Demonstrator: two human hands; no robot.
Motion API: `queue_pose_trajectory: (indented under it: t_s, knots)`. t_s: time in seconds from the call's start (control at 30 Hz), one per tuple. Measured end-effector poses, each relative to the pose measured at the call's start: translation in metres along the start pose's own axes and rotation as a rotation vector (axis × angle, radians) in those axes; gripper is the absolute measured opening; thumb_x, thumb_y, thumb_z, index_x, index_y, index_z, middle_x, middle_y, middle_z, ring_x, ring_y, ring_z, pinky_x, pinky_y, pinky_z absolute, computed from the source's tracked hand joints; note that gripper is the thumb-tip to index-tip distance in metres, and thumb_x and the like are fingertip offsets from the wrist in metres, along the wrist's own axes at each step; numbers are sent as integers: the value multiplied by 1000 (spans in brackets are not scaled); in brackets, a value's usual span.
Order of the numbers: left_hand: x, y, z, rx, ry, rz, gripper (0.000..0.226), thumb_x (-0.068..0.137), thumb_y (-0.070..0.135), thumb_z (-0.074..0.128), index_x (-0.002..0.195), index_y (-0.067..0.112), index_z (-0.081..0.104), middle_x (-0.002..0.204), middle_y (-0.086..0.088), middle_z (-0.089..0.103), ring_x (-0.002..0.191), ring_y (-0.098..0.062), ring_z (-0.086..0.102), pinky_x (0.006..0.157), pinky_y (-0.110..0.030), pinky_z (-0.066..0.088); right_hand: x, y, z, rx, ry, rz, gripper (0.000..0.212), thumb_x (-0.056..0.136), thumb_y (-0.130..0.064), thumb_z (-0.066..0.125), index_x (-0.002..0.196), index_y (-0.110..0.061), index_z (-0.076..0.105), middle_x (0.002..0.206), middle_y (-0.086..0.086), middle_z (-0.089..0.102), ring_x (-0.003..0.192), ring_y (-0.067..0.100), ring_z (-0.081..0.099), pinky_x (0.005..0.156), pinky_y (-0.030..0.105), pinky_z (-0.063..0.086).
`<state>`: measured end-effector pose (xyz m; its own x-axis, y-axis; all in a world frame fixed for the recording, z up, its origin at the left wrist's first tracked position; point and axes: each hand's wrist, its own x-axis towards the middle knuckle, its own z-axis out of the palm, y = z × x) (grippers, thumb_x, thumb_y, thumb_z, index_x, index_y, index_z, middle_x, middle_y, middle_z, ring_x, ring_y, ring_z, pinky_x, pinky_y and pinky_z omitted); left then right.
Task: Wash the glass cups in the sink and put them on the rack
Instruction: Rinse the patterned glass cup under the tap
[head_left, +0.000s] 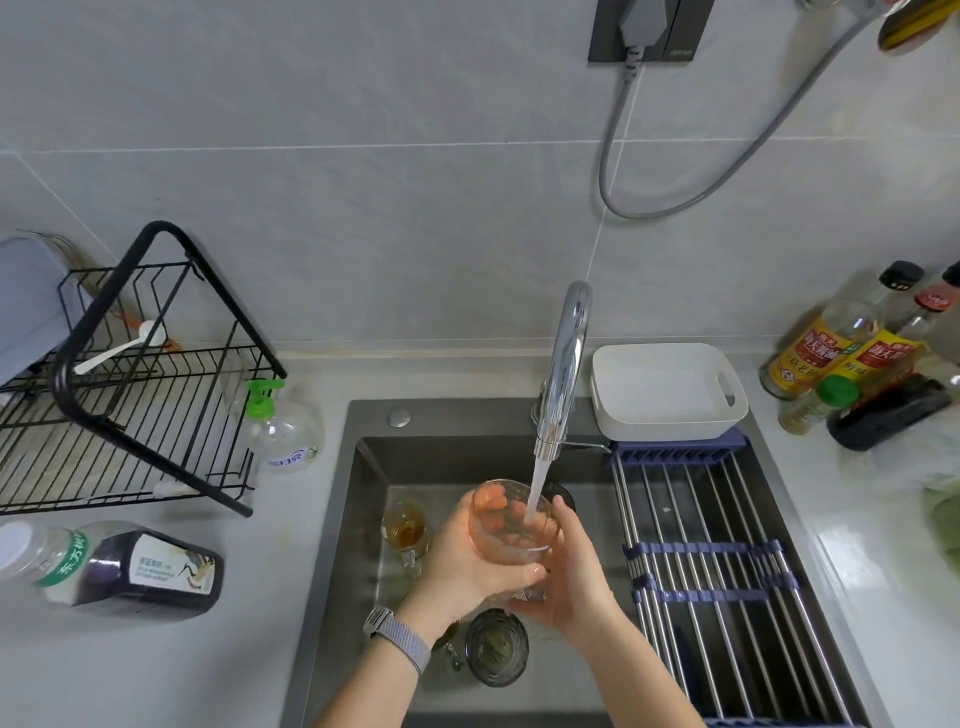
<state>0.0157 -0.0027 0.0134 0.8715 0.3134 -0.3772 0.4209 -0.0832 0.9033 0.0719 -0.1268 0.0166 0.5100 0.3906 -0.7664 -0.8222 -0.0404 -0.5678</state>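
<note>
— Over at the sink (332, 519), how far along is the washing, would you say?

— Early, by my reckoning. One glass cup (511, 514) is up under the running tap (563, 369), and the water is falling straight into it. The left hand (470, 558) is wrapped around its side and base, and the right hand (571, 577) is closed on it from the other side and underneath. So both hands are clamped on that one cup.

— Anything on the rack yet?

— I see no glass on the black wire rack (130, 395) on the worktop (171, 665) to the left. Only a white spoon (122, 345) lies on its upper tier. No glass on the roll-up rack (711, 571) across the right of the sink either.

— And what is left in the basin?

— At least two more. A small cup with brown liquid (405, 525) stands just left of the hands, and a dark ribbed glass (496, 647) with some residue inside sits below them, near the wrists. Something dark also shows behind the held cup, but I cannot tell what it is.

— Soap?

— A pump bottle (283, 431) stands beside the rack. I see no suds on the cup, so to me this looks like rinsing, though I cannot be sure.

— So mostly still to do.

— Yes: finish this one, set it on the rack, then the others.
</note>
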Motion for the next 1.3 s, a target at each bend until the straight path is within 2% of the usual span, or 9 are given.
queue_pose_trajectory:
  t_s: [0.07,0.17,0.3,0.53,0.7,0.87,0.97,1.07,1.3]
  knots:
    - [-2,3,-4,163,21,153,89,51,34,93,126,36,45,121,23,55,113,14,50,88,-1,41,-2,-6,-8,-82,-88,38,38,91,-47,55,111,-18,69,111,15,69,94,33,69,74,46,58]
    - [-2,-1,-6,268,-19,353,88,51,37,93,125,33,47,125,21,53,119,3,50,97,-9,41,0,-17,-16,-389,-119,-36,36,86,-11,68,119,-22,63,109,11,69,89,29,70,76,46,59]
    - [-6,-4,3,258,-33,415,86,50,30,93,122,36,47,125,22,52,121,-1,49,99,-9,39,7,-29,-3,-1125,215,-206,31,84,-25,62,115,-25,64,84,-11,61,83,14,61,68,22,50]
    - [1,-13,-5,315,-64,362,90,47,39,95,123,39,46,125,29,49,121,1,50,98,-9,40,6,-29,-21,-892,-149,-159,34,86,-6,60,116,-22,65,102,-2,72,94,14,69,86,32,58]
    - [4,-5,-19,373,-195,256,85,49,37,92,119,49,43,124,29,48,119,13,44,95,-3,37,6,-21,-14,-854,-15,-162,26,99,-30,50,113,-16,65,94,5,71,74,28,74,66,30,61]
    - [9,-9,-31,362,-161,141,91,46,45,89,125,40,46,123,22,53,115,1,53,100,-17,46,1,-35,-39,-443,-425,112,32,96,-21,57,128,-17,54,120,14,65,101,32,69,78,41,58]
    - [8,-16,-34,285,-68,60,95,40,55,88,124,36,48,119,17,58,112,-5,57,98,-28,51,18,-47,-50,-742,-5,-150,30,92,-36,61,118,-20,58,114,4,68,91,22,70,80,37,59]
    - [2,-19,-31,231,-17,79,90,41,53,88,120,39,47,118,19,57,112,-1,56,97,-23,49,37,-58,-56,-829,503,-568,49,87,-25,70,131,-18,50,119,-3,62,88,15,64,80,31,52]
    - [-3,-13,-13,165,34,111,87,44,45,91,120,40,48,117,21,59,108,7,55,94,-19,50,67,-68,-66,-1025,627,-848,19,92,-17,63,109,-15,72,99,4,74,88,23,68,79,36,56]
